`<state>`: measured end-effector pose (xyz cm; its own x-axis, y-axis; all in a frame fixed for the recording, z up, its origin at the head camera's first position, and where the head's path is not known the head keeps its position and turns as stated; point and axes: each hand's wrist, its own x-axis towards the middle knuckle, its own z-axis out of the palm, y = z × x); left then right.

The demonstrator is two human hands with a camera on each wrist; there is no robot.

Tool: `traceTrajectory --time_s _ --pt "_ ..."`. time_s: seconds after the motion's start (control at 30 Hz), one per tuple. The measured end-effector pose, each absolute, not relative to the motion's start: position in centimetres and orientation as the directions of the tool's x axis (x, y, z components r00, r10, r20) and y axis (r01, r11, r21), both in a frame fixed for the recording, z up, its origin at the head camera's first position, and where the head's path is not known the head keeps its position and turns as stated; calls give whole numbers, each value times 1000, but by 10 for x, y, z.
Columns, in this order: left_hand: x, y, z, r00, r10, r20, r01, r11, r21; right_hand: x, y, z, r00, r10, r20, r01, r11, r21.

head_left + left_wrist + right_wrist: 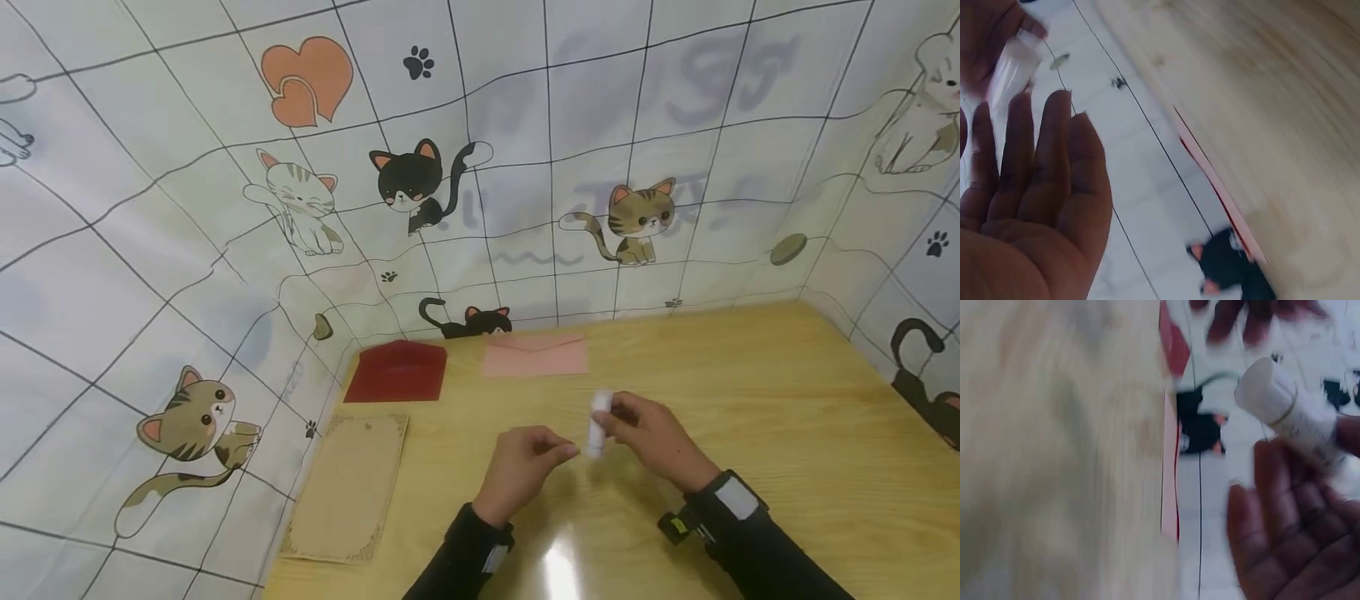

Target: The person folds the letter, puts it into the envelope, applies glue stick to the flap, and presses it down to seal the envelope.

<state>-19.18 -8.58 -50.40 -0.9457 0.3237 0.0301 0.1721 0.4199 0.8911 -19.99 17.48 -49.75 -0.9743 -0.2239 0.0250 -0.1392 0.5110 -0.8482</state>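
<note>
My right hand (660,437) pinches a white glue stick (597,433) between thumb and fingers, holding it nearly upright above the table. Its cap end (1266,387) and the faint print on its side show in the right wrist view. Just left of its lower end is my left hand (517,471), thumb and index fingertips close together and nothing seen between them. From the left wrist, the fingers (1054,156) of that hand look loosely extended, with the blurred glue stick (1015,72) beyond them.
A tan sheet of paper with an ornate border (348,492) lies at the table's left side. Behind it is a dark red envelope (397,372), with a pink envelope (536,357) at the back edge. Cat-print cloth walls (495,208) enclose the wooden table (750,400).
</note>
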Motion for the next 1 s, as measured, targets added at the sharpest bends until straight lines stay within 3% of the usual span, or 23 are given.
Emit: traceTrajectory --time_s 0.13,0.23,0.43,0.6,0.83,1.0 --pt "-195 -120 -505 -971 231 66 185 538 822 -222 222 -505 -989 -124 -84 -35 738 -674" --pt "-197 -163 -510 -988 120 100 154 632 760 -231 253 -517 -994 -74 -81 -20 849 -528" --pt "-212 -256 -517 -980 -140 144 -50 865 500 -222 290 -532 -998 -20 -53 8 882 -471" --pt "-234 -307 -525 -966 -240 96 -195 920 339 -216 308 -534 -998 6 -64 34 898 -438" --pt "-228 -361 -544 -956 -294 9 -281 921 271 -218 267 -518 -995 0 100 -34 939 -343" --pt "-219 -386 -542 -938 -346 25 -325 902 284 -196 207 -507 -979 -129 158 -179 913 -367"
